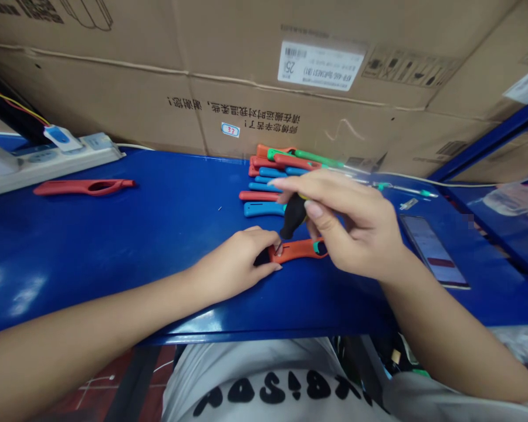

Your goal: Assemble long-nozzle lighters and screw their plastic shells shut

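Note:
My left hand (242, 261) is closed around the near end of an orange plastic handle (300, 250) lying on the blue tabletop. The handle has a narrow slot and a dark and green part at its right end. Between the fingers and thumb of my right hand (356, 225) is a short black screwdriver (293, 217) with a bit of yellow at its top. It tilts down toward the left end of the handle, by my left fingertips; whether its tip touches anything I cannot tell. Just beyond lies a blue handle (264, 209), partly behind my right hand.
Several red, blue, green and orange handles (268, 164) are piled against a large cardboard box (246, 64). A red handle piece (85, 187) lies at left, near a white power strip (55, 164). A phone (435, 252) lies at right, past my right wrist. A blue post (488, 140) stands behind.

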{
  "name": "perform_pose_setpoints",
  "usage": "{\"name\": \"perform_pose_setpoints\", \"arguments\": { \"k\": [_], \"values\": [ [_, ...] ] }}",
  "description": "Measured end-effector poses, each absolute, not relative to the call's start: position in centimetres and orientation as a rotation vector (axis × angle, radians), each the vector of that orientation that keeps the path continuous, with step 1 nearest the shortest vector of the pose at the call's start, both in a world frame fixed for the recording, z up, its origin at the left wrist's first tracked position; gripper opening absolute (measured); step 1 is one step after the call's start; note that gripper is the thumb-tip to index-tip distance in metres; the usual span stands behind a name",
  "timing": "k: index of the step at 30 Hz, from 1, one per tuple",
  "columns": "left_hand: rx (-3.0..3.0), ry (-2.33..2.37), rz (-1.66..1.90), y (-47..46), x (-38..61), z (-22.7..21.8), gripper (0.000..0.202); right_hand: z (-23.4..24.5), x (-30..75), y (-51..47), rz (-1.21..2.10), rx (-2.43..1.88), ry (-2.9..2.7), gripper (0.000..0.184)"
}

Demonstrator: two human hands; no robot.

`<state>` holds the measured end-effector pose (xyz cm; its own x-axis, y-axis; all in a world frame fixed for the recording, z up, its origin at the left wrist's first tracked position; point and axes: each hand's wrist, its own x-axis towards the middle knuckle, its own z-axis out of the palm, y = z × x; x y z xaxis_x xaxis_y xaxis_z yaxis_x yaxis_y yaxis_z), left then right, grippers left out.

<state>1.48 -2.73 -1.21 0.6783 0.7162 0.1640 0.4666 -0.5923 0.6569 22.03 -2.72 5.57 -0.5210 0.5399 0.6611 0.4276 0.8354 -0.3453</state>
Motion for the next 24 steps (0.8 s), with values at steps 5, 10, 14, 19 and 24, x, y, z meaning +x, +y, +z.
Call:
{"name": "perform_pose_setpoints", "arguments": {
  "k": [5,10,14,19,24],
  "values": [
    [2.327,0.894,0.578,-2.7,1.4,-1.4,0.010,5.2,21.7,-2.5,-0.090,-0.709,-2.139,0.020],
    [2.325,0.904,0.574,-2.6,1.4,-1.7,0.012,4.9,21.7,-2.2,0.112,-0.703,-2.185,0.038],
    [2.326,0.886,0.599,-2.6,1.5,-1.7,0.012,4.7,21.5,-2.2,0.002,-0.644,-2.131,0.023],
    [2.317,0.895,0.592,-2.8,1.6,-1.6,0.010,4.8,21.1,-2.5,0.123,-0.660,-2.171,0.035],
    [2.345,0.891,0.601,-3.0,1.7,-1.8,0.009,5.2,20.9,-2.7,0.131,-0.637,-2.179,0.021]
  ]
}}
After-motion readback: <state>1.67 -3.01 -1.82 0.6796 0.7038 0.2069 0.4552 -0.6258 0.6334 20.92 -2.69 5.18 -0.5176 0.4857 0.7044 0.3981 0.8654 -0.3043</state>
